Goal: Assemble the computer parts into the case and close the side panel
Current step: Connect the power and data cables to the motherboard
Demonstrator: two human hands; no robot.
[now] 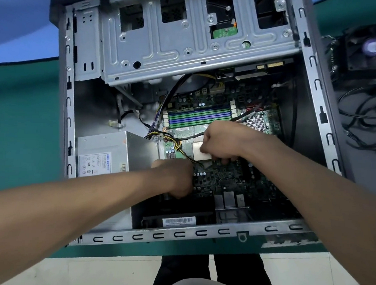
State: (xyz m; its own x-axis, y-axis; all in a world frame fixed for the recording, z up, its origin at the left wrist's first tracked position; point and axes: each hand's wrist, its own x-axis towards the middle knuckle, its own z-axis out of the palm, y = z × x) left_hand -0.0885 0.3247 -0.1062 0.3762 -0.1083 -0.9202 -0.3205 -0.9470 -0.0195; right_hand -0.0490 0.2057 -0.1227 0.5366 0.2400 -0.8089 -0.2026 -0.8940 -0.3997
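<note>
power supply [117,151] label | brand "Huntkey" | other print illegible

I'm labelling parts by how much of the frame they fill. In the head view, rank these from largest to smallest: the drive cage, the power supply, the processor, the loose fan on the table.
1. drive cage
2. power supply
3. loose fan, cut off by the frame edge, so unsure
4. processor, partly under the right hand
</note>
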